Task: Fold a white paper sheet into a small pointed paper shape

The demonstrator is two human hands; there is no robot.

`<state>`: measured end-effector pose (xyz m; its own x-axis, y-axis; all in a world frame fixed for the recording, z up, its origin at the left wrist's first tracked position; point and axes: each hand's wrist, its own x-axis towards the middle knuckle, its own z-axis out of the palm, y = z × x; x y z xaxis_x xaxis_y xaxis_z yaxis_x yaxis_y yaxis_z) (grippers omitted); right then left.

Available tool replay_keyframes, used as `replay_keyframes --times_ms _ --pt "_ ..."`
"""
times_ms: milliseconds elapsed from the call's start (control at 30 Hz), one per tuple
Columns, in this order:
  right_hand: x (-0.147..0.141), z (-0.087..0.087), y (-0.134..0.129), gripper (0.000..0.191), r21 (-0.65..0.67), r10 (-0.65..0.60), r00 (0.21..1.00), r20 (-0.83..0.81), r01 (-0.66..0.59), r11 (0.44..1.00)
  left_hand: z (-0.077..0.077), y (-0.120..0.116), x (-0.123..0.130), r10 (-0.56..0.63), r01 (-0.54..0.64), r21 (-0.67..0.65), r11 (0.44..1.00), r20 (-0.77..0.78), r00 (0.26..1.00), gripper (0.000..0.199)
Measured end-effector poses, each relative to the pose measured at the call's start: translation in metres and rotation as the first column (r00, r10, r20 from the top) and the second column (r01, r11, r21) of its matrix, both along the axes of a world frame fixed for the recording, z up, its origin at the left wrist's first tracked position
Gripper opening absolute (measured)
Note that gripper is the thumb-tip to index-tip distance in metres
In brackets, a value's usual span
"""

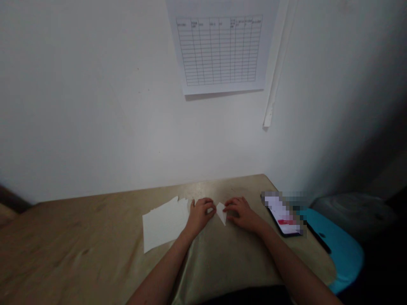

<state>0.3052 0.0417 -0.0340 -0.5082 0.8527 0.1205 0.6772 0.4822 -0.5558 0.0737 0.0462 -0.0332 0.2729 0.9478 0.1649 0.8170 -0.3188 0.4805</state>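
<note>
A small folded piece of white paper (221, 215) lies between my two hands, its lower end narrowing to a point. At its left edge, my left hand (201, 214) has its fingers curled with the tips against the paper. My right hand (242, 213) pinches the right side with thumb and fingers. Both hands rest low, close to the brown covered table (219, 267). Beside my left hand lie larger sheets of white paper (163, 224) with ragged upper edges, partly hidden by the hand and wrist.
A phone (284, 216) with a lit, partly blurred screen lies to the right, near a black pen-like stick (319, 239). A turquoise stool-like surface (345, 250) shows beyond the table's right edge. On the wall behind the table hangs a printed grid sheet (222, 55).
</note>
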Motion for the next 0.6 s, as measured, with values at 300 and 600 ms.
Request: replay_keyframes --times_ms 300,600 --pt "-0.01 -0.002 0.004 0.024 0.087 -0.14 0.99 0.006 0.139 0.986 0.007 -0.004 0.006 0.039 -0.039 -0.012 0.999 -0.026 0.999 0.008" --pt "-0.015 -0.005 0.009 0.018 0.091 -0.233 0.971 0.062 0.227 0.97 0.006 -0.005 0.005 0.008 -0.01 -0.016 1.0 -0.085 0.996 0.018"
